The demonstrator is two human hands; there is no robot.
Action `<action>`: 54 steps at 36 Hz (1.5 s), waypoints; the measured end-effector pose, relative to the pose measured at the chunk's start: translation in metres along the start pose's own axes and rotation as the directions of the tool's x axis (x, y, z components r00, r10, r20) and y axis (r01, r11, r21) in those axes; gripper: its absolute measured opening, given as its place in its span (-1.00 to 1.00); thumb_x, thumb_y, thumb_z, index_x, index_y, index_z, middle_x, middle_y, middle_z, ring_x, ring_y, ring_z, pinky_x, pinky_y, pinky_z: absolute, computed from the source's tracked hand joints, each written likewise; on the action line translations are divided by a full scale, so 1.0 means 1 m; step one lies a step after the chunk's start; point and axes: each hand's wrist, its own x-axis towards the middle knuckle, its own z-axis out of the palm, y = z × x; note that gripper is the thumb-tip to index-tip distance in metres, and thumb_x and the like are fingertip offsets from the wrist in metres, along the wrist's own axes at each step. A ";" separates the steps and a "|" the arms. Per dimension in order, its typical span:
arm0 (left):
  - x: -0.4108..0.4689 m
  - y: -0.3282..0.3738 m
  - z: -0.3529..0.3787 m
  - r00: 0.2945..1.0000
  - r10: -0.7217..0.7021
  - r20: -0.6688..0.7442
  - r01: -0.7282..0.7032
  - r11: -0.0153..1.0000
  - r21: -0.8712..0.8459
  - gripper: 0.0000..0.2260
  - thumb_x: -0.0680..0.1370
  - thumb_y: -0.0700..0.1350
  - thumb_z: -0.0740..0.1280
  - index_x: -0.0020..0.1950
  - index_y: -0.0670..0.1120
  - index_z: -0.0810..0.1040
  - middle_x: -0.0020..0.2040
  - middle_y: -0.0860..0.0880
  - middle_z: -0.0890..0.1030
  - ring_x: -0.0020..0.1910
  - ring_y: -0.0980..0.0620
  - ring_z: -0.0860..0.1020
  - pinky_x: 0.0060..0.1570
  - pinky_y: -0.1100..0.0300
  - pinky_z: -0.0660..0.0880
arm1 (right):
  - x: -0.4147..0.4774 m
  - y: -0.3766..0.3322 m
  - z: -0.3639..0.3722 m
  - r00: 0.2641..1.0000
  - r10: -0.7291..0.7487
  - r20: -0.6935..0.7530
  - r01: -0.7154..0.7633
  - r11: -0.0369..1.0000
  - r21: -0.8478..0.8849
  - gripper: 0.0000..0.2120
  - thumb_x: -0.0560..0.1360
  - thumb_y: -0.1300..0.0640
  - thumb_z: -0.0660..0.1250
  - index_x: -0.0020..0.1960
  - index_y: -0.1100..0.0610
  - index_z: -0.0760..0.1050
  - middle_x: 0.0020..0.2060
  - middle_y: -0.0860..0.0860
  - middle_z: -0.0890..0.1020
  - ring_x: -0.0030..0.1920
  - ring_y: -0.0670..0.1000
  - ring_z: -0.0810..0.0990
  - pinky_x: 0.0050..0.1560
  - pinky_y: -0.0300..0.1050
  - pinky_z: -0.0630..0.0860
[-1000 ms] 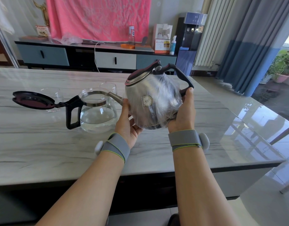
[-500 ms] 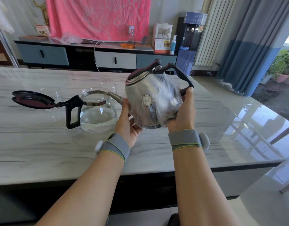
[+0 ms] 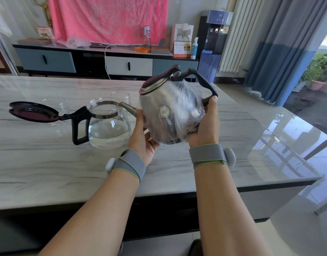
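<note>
The steel kettle point(image 3: 168, 115), its body wrapped in clear plastic film, is held in the air above the table point(image 3: 48, 163) between both hands. It is tipped to the left, so that its lid end sits lower than its black handle point(image 3: 205, 84). Its spout point(image 3: 128, 107) reaches over the metal rim of the glass jug point(image 3: 109, 126).

The left hand point(image 3: 142, 137) cups the kettle's lower left side from beneath, palm up, with the thumb lying up the body just beside the base of the spout; the other fingers are hidden under the kettle. The right hand point(image 3: 205, 122) curls round the right side of the body, its uppermost fingertip touching the lower end of the handle. Each wrist wears a grey wristband point(image 3: 130, 163).

The jug stands on the table just left of the hands, partly filled with clear water, its dark lid point(image 3: 33, 112) swung open to the left. Two glass cups point(image 3: 122, 97) stand close behind it.
</note>
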 end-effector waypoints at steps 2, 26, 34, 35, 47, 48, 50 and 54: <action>0.000 0.000 0.001 1.000 0.001 0.000 -0.001 1.000 0.004 -0.44 0.43 0.35 0.41 0.16 -0.10 0.60 -0.02 -0.15 0.71 -0.08 -0.07 0.71 -0.19 0.07 0.65 | 0.000 0.000 0.000 1.000 0.006 -0.002 -0.006 1.000 0.008 -0.61 0.70 -0.17 0.26 -0.19 0.01 0.59 -0.28 -0.11 0.74 -0.21 -0.06 0.73 -0.19 -0.11 0.64; 0.001 0.000 0.002 1.000 0.022 -0.009 -0.022 1.000 0.008 -0.42 0.45 0.33 0.41 0.23 -0.10 0.58 -0.07 -0.12 0.69 -0.13 -0.04 0.70 -0.10 0.06 0.67 | 0.004 0.002 0.000 1.000 0.011 0.013 -0.011 1.000 -0.012 -0.62 0.67 -0.22 0.28 -0.15 0.00 0.63 -0.10 -0.04 0.77 -0.02 0.04 0.74 -0.01 -0.01 0.66; 0.001 0.001 0.002 1.000 0.017 -0.012 -0.017 1.000 0.007 -0.44 0.46 0.33 0.40 0.20 -0.10 0.58 -0.08 -0.11 0.68 -0.13 -0.04 0.69 -0.13 0.07 0.67 | 0.005 0.003 0.000 1.000 0.010 0.000 -0.010 1.000 -0.005 -0.62 0.67 -0.22 0.27 -0.10 0.01 0.66 -0.06 -0.02 0.77 0.00 0.04 0.74 -0.04 -0.02 0.67; 0.001 0.001 0.002 1.000 0.015 -0.011 -0.015 1.000 0.007 -0.45 0.46 0.33 0.40 0.19 -0.10 0.58 -0.08 -0.11 0.68 -0.13 -0.04 0.70 -0.11 0.07 0.67 | 0.005 0.003 0.000 1.000 0.010 -0.004 -0.010 1.000 -0.005 -0.62 0.67 -0.22 0.28 -0.11 0.01 0.66 -0.07 -0.02 0.77 -0.01 0.04 0.74 -0.05 -0.02 0.66; 0.001 0.000 0.002 1.000 0.017 -0.005 -0.017 1.000 0.003 -0.48 0.46 0.33 0.40 0.13 -0.09 0.58 -0.09 -0.11 0.67 -0.15 -0.04 0.69 -0.10 0.06 0.68 | 0.004 0.002 0.000 1.000 0.015 -0.006 -0.015 1.000 -0.013 -0.60 0.68 -0.21 0.27 -0.19 -0.01 0.62 -0.16 -0.06 0.75 -0.07 0.01 0.73 -0.08 -0.05 0.64; 0.001 0.000 0.002 1.000 0.016 -0.003 -0.016 1.000 0.001 -0.48 0.46 0.33 0.40 0.13 -0.09 0.58 -0.08 -0.11 0.67 -0.15 -0.04 0.69 -0.10 0.06 0.68 | 0.003 0.001 0.000 1.000 0.014 -0.007 -0.014 1.000 -0.013 -0.60 0.68 -0.21 0.27 -0.19 0.00 0.62 -0.17 -0.06 0.75 -0.07 0.01 0.72 -0.08 -0.05 0.64; 0.001 0.001 0.002 1.000 0.015 -0.003 -0.015 1.000 -0.002 -0.47 0.46 0.33 0.41 0.13 -0.10 0.58 -0.08 -0.12 0.66 -0.14 -0.04 0.69 -0.11 0.06 0.68 | 0.002 0.000 0.000 1.000 0.013 -0.005 -0.013 1.000 -0.010 -0.60 0.68 -0.19 0.27 -0.20 0.00 0.61 -0.23 -0.09 0.75 -0.11 -0.01 0.72 -0.10 -0.07 0.64; 0.000 0.001 0.002 1.000 0.013 -0.009 -0.013 1.000 -0.004 -0.47 0.45 0.32 0.42 0.14 -0.10 0.58 -0.07 -0.12 0.67 -0.14 -0.04 0.69 -0.13 0.07 0.68 | 0.001 0.000 0.000 1.000 0.018 -0.003 -0.018 1.000 -0.007 -0.59 0.69 -0.19 0.27 -0.23 -0.01 0.60 -0.27 -0.11 0.74 -0.14 -0.02 0.71 -0.11 -0.07 0.63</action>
